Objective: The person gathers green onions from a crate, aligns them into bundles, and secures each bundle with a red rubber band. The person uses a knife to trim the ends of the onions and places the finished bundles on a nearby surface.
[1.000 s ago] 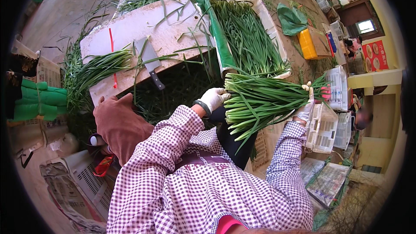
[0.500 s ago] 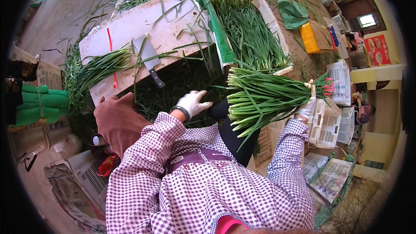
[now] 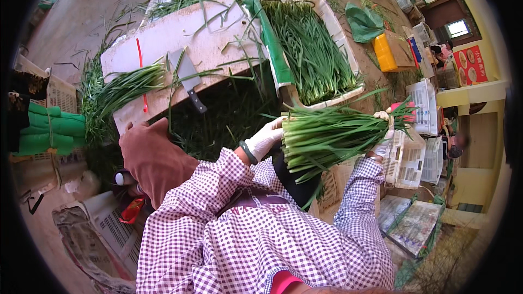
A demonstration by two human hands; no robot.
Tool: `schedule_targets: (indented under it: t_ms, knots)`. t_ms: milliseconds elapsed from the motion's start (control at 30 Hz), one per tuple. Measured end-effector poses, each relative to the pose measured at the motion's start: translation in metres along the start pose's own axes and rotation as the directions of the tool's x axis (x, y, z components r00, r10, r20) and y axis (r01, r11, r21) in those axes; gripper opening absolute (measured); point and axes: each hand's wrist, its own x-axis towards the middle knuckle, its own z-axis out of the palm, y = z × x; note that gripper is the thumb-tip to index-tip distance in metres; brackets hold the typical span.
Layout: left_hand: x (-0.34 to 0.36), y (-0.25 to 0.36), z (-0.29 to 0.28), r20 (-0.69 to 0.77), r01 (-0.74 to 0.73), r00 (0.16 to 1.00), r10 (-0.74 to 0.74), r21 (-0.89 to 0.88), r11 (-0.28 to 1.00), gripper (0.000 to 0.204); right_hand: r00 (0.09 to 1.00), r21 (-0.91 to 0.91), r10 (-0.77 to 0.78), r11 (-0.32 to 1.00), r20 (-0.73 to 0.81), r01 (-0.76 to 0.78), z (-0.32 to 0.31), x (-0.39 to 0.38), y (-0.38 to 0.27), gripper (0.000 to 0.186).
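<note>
Head view, all places relative to the white board (image 3: pixel 169 30): green leafy bunch (image 3: pixel 338 136) is held up off its near right side, apart from it, pale cut ends toward the left, leaf tips toward the right; right hand (image 3: pixel 384 139), gloved, is farther right of the board, fingers clamped around the leaf end of the bunch; left hand (image 3: pixel 266 139), gloved, is nearer the board, just off its near right corner, fingertips against the pale ends; can't tell if those fingers pinch stems or only press, tips partly hidden; dark band (image 3: pixel 248 152) on the left wrist. On the board: knife (image 3: pixel 188 71) lying flat, blade on the surface, black handle out past the near edge; smaller bunch (image 3: pixel 133 84) at its left, cut ends toward the knife, leaves running off the left edge, over a red strip (image 3: pixel 140 51); loose leaves scattered on the right half. Right of the board: white crate (image 3: pixel 340 32) filled with greens (image 3: pixel 308 46), green sheet (image 3: pixel 272 43) over its board-side wall; green bag (image 3: pixel 364 23) and yellow-wrapped box (image 3: pixel 385 53) beyond the crate; brown cloth (image 3: pixel 155 155) at the board's near left corner; green bundle (image 3: pixel 46 129) well left.
</note>
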Motion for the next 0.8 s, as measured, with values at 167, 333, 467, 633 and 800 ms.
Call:
schedule_targets:
  t_ms: [167, 333, 467, 633, 800]
  knots:
    - [-0.005, 0.006, 0.0, -0.086, 0.042, 0.996, -0.035, 0.076, 0.996, 0.042, 0.998, 0.045, 0.023, 0.999, -0.057, -0.02, 0.011, -0.008, 0.004, 0.022]
    - [-0.017, 0.012, -0.036, -0.158, 0.03, 0.987, 0.001, 0.196, 0.98, 0.026, 0.996, 0.052, 0.006, 0.999, -0.091, -0.001, 0.001, -0.005, 0.0, 0.019]
    - [-0.013, 0.025, -0.011, -0.374, 0.21, 0.918, -0.134, 0.171, 0.963, 0.052, 0.999, 0.057, 0.019, 0.998, 0.033, -0.021, 0.011, -0.009, 0.005, 0.018]
    - [0.006, 0.039, 0.003, -0.248, 0.176, 0.958, -0.144, 0.114, 0.978, 0.037, 0.993, -0.003, -0.008, 1.0, 0.117, 0.009, 0.027, -0.003, 0.009, 0.016]
    - [0.015, 0.036, 0.013, -0.324, 0.11, 0.938, -0.12, -0.048, 0.993, 0.023, 0.992, 0.019, 0.008, 1.0, 0.129, -0.01, 0.042, -0.003, 0.012, 0.016]
